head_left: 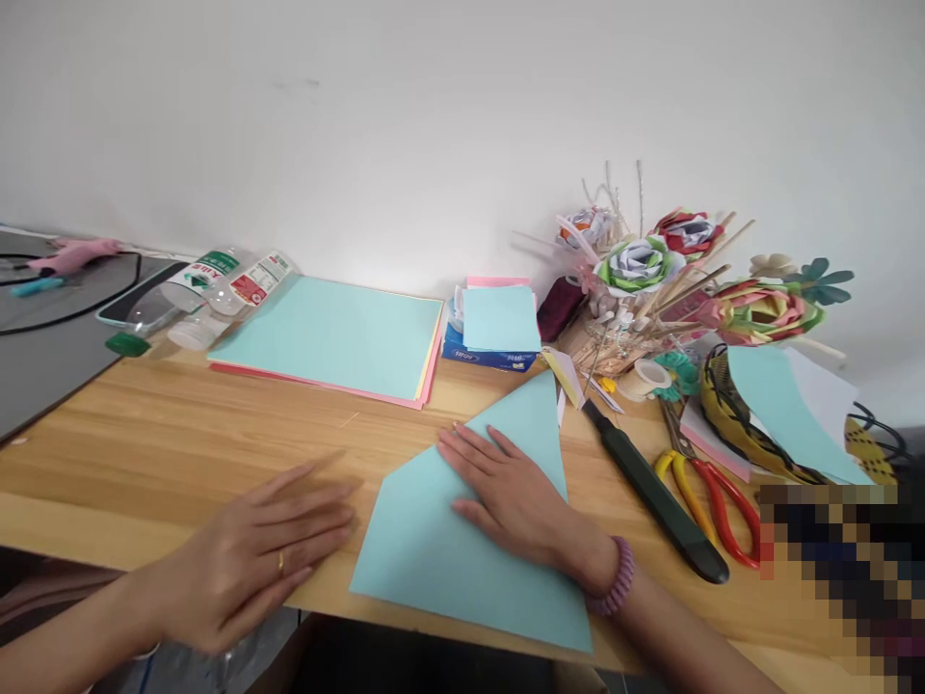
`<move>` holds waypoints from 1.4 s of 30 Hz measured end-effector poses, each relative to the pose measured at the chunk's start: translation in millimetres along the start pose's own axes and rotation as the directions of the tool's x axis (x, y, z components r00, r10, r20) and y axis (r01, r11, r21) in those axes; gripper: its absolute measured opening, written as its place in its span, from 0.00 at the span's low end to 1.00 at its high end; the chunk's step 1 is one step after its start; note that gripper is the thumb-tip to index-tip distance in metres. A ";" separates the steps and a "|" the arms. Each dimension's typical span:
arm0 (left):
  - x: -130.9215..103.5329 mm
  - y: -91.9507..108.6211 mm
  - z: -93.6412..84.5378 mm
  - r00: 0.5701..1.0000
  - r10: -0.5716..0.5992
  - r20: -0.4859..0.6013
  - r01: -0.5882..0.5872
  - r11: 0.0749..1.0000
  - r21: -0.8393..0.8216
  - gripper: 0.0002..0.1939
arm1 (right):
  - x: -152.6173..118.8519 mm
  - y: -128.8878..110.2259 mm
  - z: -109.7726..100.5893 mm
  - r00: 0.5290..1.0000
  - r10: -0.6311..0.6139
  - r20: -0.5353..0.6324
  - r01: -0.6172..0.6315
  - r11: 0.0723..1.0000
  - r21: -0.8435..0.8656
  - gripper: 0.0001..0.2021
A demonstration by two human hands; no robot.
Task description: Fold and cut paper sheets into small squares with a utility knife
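A light blue sheet of paper (462, 569) lies on the wooden table near its front edge, with its upper left part folded over along a slanted edge. My right hand (506, 487) rests flat on the fold, fingers stretched out toward the slanted edge. To the left of the sheet, my left hand (271, 549) hovers near the table edge, slightly blurred, with its fingers extended and nothing in them. A ring shows on one finger. Right of the paper lies a dark green craft knife (654, 492), beside scissors (712, 496) with red and yellow handles.
A stack of coloured paper (329, 333) lies at the back left, beside two plastic bottles (250, 284). Small blue sheets (502, 318) sit on a blue box (488, 359). Paper flowers (640, 265) stand at the back right, near a yellow basket (733, 419) and a white spool (646, 378).
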State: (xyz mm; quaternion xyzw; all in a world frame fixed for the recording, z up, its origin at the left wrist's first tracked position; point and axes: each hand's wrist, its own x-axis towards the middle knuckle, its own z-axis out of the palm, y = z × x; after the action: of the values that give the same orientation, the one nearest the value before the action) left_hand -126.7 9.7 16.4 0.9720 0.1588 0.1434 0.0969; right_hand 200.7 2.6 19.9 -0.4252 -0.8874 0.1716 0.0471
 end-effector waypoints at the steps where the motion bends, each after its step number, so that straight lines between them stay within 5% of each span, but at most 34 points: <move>1: 0.1 0.6 1.3 0.999 -0.021 -0.045 0.022 1.000 0.000 0.34 | 0.4 0.6 0.0 1.000 -0.003 -0.008 0.003 1.000 0.005 0.30; 3: 7.5 0.4 3.5 0.997 -0.049 -0.059 0.050 0.999 0.015 0.34 | 1.3 1.4 -0.9 1.000 -0.018 -0.024 0.018 1.000 0.020 0.30; 6: 31.2 -3.3 5.5 0.996 -0.044 0.083 0.042 0.999 0.025 0.32 | -4.2 2.5 -5.6 0.997 -0.026 -0.076 0.029 0.999 0.046 0.29; 11: 49.1 -10.8 7.3 0.970 0.040 0.239 -0.019 0.996 -0.088 0.32 | -51.8 3.8 -18.1 0.935 0.027 -0.354 -0.004 0.998 0.066 0.21; 17: 33.3 -5.5 4.2 0.970 0.016 0.243 0.012 0.994 -0.111 0.34 | -117.6 -4.3 -9.9 0.993 0.097 -0.063 -0.098 0.995 -0.009 0.32; 24: 18.4 12.0 -5.0 0.953 -0.083 0.291 0.099 0.994 -0.042 0.46 | -131.4 -17.0 5.2 0.980 0.174 0.100 -0.170 0.984 -0.049 0.47; 31: 4.2 16.5 4.1 0.951 -0.170 0.259 0.176 0.984 0.002 0.42 | -125.9 -20.9 17.9 0.979 0.124 -0.164 -0.152 0.973 -0.172 0.33; 37: 13.3 12.3 13.7 0.960 -0.232 0.156 0.255 0.956 -0.147 0.25 | -110.8 -25.3 19.5 0.888 0.085 -0.452 -0.159 0.979 -0.127 0.15; 40: 21.9 13.3 21.4 0.909 -0.417 0.015 0.408 0.882 -0.237 0.11 | -101.9 -28.6 16.8 0.841 0.164 -0.516 -0.173 0.984 0.030 0.09; 42: 29.0 14.7 26.6 0.841 -0.539 -0.044 0.497 0.802 -0.330 0.14 | -97.9 -29.7 15.3 0.820 0.235 -0.523 -0.190 0.972 0.139 0.07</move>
State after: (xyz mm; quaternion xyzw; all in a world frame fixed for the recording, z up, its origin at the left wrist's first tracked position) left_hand -88.0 2.0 2.0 0.8523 0.4007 0.1997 0.2705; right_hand 237.3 -94.1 21.8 -0.5502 -0.7782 0.0858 0.2904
